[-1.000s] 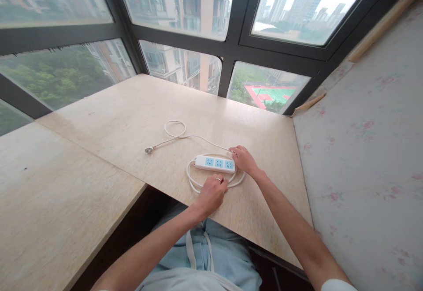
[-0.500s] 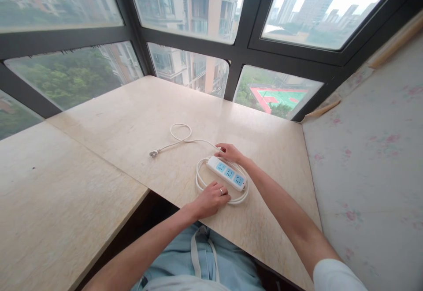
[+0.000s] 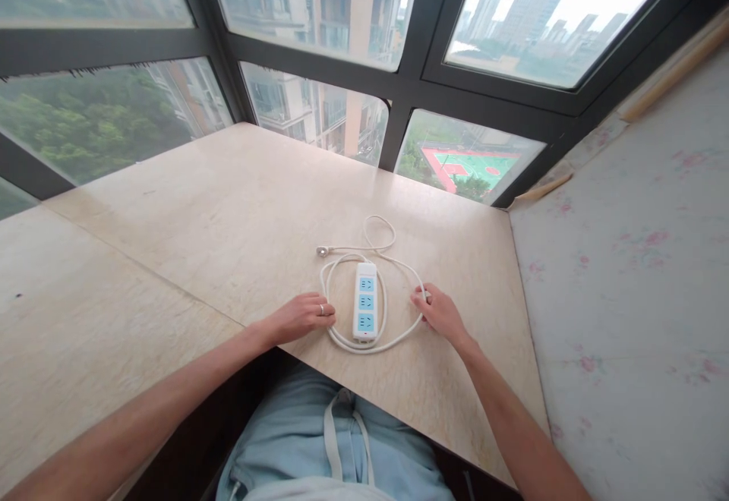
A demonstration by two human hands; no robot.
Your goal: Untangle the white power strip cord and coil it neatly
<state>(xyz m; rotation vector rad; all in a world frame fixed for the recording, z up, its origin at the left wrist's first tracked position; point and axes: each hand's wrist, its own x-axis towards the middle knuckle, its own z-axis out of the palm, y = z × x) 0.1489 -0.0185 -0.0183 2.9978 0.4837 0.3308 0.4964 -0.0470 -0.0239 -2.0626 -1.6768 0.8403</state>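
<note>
A white power strip [image 3: 365,302] with three blue sockets lies on the tabletop, its long side pointing away from me. Its white cord [image 3: 380,348] runs in loops around it and ends in a plug [image 3: 322,251] beyond the strip, to the left. My left hand [image 3: 304,313], a ring on one finger, is closed on the left side of the looped cord. On the right, my right hand [image 3: 438,310] pinches the outer stretch of the cord between thumb and fingers. Both hands rest low, close to the table.
The pale marble-look tabletop [image 3: 187,205] has a seam on the left and a corner notch at my body. Dark-framed windows [image 3: 319,68] stand along the back. A flower-patterned wall [image 3: 626,296] with peeling paper borders the right side.
The strip has turned from diagonal to pointing away from me. My left hand moved left, my right hand moved right and nearer, pulling cord outward; the plug shifted right.
</note>
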